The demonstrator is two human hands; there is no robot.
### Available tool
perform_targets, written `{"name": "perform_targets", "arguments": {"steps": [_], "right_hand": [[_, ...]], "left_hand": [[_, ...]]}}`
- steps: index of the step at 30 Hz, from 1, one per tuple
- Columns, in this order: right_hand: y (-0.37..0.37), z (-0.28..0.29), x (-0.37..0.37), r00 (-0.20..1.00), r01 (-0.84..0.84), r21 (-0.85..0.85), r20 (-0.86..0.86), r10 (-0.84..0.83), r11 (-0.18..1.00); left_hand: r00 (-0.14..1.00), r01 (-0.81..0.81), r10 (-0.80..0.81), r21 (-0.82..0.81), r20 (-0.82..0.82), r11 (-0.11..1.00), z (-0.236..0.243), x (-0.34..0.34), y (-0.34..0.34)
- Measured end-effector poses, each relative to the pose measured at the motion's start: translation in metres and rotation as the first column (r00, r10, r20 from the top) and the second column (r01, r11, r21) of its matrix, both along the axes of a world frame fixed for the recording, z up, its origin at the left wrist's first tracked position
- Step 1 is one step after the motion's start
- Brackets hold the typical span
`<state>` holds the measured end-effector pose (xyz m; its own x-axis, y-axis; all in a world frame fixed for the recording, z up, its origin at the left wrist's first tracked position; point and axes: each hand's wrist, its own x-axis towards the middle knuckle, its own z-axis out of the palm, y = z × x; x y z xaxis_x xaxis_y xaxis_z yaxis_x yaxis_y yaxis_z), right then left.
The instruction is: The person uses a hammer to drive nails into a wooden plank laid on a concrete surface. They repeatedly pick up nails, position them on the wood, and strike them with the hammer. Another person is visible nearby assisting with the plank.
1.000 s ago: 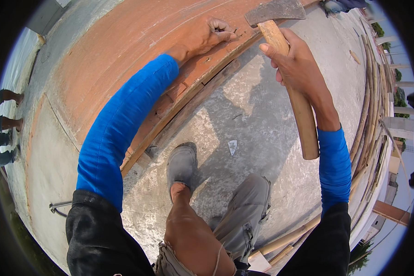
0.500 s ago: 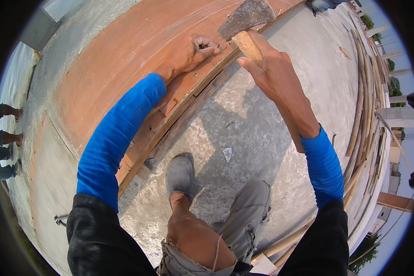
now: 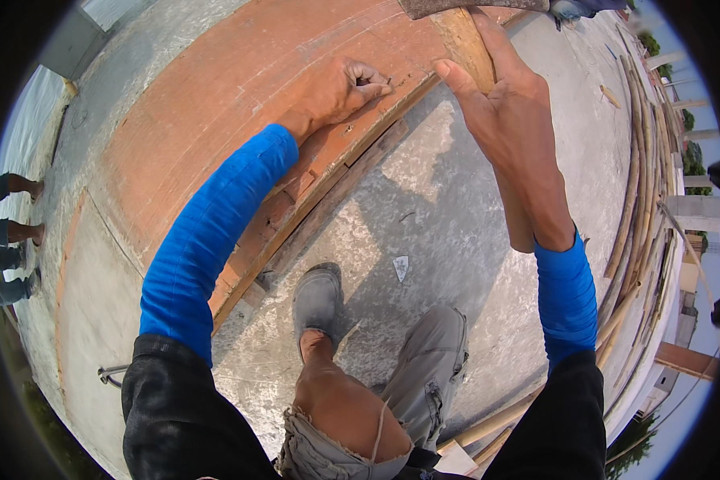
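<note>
My right hand [image 3: 508, 120] grips the wooden handle [image 3: 464, 40] of a hammer, whose dark metal head [image 3: 472, 6] is at the top edge of the view. The handle's lower end [image 3: 520, 228] sticks out below my wrist. My left hand [image 3: 336, 88] rests on a reddish wooden board [image 3: 216, 104], its fingertips pinched on what looks like a small nail near the board's edge. The hammer head hangs above and to the right of that hand, apart from it. Both forearms wear blue sleeves.
The board's layered edge [image 3: 312, 208] runs diagonally over a grey concrete floor [image 3: 448, 208]. My grey shoe [image 3: 316, 300] and torn trouser knee are below. Bamboo poles [image 3: 640, 208] curve along the right. Another person's feet [image 3: 12, 232] stand at the left edge.
The hammer head came down close to my left hand's fingertips, then rose to the top edge again. My left hand stayed pinched on the board.
</note>
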<state>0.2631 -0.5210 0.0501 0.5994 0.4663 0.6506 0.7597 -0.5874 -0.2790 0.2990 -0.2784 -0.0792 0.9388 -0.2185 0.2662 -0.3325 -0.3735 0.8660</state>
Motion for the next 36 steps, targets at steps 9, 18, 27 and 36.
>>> {"name": "perform_targets", "arguments": {"steps": [9,18,27,36], "right_hand": [[0.006,-0.005,-0.005,0.893,0.161,-0.434,-0.317,-0.318,0.886],[0.012,-0.002,-0.004,0.979,0.089,-0.124,-0.172,-0.11,0.988],[-0.001,0.009,-0.002,0.993,0.013,0.148,-0.117,0.004,0.989],[0.018,0.007,-0.023,0.929,0.054,-0.142,-0.355,-0.102,0.988]], "left_hand": [[1.0,-0.006,0.007,0.084,-0.011,0.996,0.003,-0.001,0.002],[0.999,-0.034,0.035,-0.007,0.035,0.999,-0.005,0.0,0.003],[0.919,-0.306,0.363,-0.301,0.156,0.903,-0.01,0.001,0.016],[0.901,-0.393,0.417,-0.182,0.122,0.901,0.002,-0.007,0.012]]}}
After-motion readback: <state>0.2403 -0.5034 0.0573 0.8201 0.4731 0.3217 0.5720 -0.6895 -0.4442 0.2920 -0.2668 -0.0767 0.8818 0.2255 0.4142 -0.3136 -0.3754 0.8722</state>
